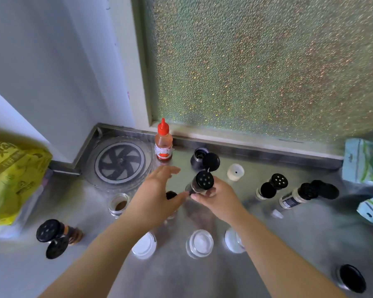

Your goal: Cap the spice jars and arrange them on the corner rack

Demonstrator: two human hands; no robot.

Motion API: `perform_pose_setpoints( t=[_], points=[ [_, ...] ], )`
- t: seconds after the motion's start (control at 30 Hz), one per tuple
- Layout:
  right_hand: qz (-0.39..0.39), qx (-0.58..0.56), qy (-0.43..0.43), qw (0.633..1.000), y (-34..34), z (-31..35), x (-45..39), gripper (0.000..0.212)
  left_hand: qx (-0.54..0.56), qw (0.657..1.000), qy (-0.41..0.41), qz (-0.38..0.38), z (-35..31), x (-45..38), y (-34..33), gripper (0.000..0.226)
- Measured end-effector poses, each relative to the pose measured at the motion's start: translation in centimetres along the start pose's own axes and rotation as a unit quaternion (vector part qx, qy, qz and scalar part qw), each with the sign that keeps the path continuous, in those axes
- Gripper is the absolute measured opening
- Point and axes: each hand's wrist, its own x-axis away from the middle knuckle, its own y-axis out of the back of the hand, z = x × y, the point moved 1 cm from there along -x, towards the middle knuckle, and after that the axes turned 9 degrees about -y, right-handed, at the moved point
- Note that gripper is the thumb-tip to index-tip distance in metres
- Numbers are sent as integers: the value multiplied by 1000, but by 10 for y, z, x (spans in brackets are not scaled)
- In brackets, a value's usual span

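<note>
Gripping a black-capped spice jar (199,183), right hand (219,195), left hand (157,191) spread beside it, fingers loose.

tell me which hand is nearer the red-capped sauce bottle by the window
Left. The left hand reaches forward with open fingers just below and in front of the sauce bottle. The right hand sits farther off to the bottle's right, gripping a black-lidded shaker jar.

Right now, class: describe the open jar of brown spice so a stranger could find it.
Start at the round turntable rack in the counter's left corner. Just in front of it stands a small clear glass jar. It alone is lidless with brown powder showing; the uncapped jars nearer hold white.
</note>
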Motion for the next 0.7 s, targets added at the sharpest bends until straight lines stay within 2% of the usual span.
perform_pose_setpoints(
  t=[0.13,0.27,0.43,0.6,0.7],
  points=[
    [-7,17,83,996,36,42,24,25,188,981,37,33,-27,-25,19,56],
    [-14,71,92,993,61,66,42,20,328,943,28,48,-53,-42,29,65],
    [-26,99,92,991,74,72,62,20,395,916,-16,69,-68,-40,32,65],
    [-28,88,82,992,80,71,82,23,385,917,-50,92,-79,-34,30,72],
    [-24,93,84,992,83,73,91,30,399,910,-52,96,-84,-31,29,68]
  ],
)
